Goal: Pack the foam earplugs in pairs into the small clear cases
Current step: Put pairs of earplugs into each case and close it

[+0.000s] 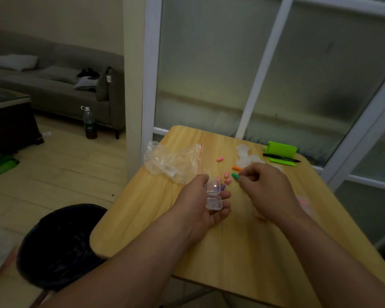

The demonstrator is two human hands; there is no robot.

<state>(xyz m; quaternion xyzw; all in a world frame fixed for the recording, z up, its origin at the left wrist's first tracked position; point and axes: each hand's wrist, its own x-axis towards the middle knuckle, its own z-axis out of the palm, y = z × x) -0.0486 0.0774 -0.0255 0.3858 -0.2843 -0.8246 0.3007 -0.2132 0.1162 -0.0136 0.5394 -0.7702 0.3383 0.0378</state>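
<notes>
One green earplug (235, 176) is pinched between the right hand's (267, 185) thumb and fingers: probably light and squashy, best held mid-body. The left hand's (193, 201) curled fingers cradle an open clear case (213, 195), thin and probably slippery. Pink earplugs (226, 177) lie on the counter (209, 241) just beyond those fingers.

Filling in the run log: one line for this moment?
left hand holds open clear case | right hand pinches green earplug | step: earplug not yet in case
</notes>
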